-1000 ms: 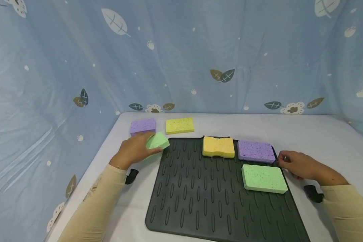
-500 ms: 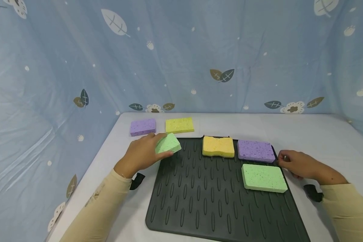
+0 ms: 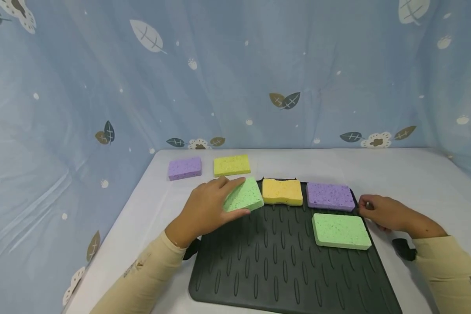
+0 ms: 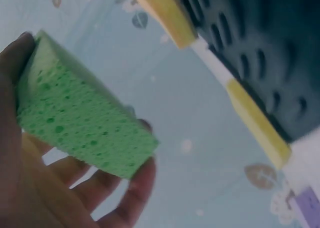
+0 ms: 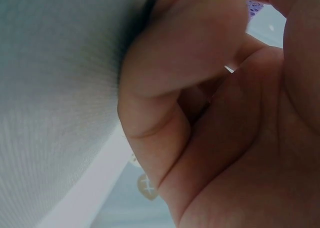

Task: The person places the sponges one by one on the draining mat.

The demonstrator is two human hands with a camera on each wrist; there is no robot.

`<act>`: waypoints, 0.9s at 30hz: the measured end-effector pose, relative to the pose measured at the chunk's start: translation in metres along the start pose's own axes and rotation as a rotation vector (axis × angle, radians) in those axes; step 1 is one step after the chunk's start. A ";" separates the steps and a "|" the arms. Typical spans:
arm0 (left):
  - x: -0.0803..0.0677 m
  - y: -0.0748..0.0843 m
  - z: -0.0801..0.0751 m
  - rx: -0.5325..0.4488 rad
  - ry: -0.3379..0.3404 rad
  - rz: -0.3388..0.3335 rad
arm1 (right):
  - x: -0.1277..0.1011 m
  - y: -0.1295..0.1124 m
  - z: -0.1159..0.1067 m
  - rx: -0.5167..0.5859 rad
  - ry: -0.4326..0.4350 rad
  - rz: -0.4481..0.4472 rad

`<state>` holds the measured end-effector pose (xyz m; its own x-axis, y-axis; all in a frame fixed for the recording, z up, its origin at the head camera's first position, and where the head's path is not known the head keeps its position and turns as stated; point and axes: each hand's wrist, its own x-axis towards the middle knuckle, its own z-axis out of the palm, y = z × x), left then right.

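My left hand (image 3: 216,205) grips a light green sponge (image 3: 244,196) by its left end and holds it tilted over the back left corner of the black ribbed mat (image 3: 267,261). In the left wrist view the green sponge (image 4: 80,123) sits between thumb and fingers, above the mat (image 4: 260,38). On the mat lie a wavy yellow sponge (image 3: 282,191), a purple sponge (image 3: 330,196) and a second green sponge (image 3: 340,230). My right hand (image 3: 378,213) rests on the table by the mat's right edge, its fingers (image 5: 185,53) curled in with nothing in them.
A purple sponge (image 3: 185,168) and a flat yellow sponge (image 3: 232,165) lie on the white table (image 3: 408,174) behind the mat's left corner. Blue leaf-print cloth (image 3: 235,78) walls in the table at the back and both sides.
My left hand has carried the green sponge rightward from the table's left side onto the mat's back edge, beside the wavy yellow sponge. The right hand has stayed put.
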<state>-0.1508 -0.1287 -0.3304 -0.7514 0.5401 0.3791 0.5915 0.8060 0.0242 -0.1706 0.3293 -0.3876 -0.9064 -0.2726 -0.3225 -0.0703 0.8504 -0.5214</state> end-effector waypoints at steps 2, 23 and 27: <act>0.004 0.007 0.003 -0.007 0.028 0.041 | 0.000 0.000 0.000 -0.004 0.002 0.003; 0.031 0.051 0.013 -0.007 -0.188 0.105 | -0.001 -0.001 0.000 -0.008 0.001 -0.002; 0.034 0.058 0.020 0.012 -0.239 0.146 | -0.001 -0.002 0.000 -0.013 0.006 -0.009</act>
<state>-0.1481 -0.0584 -0.3345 -0.7067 0.6918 0.1483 0.6964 0.7171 -0.0264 -0.1697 0.3282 -0.3859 -0.9081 -0.2779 -0.3132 -0.0842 0.8539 -0.5137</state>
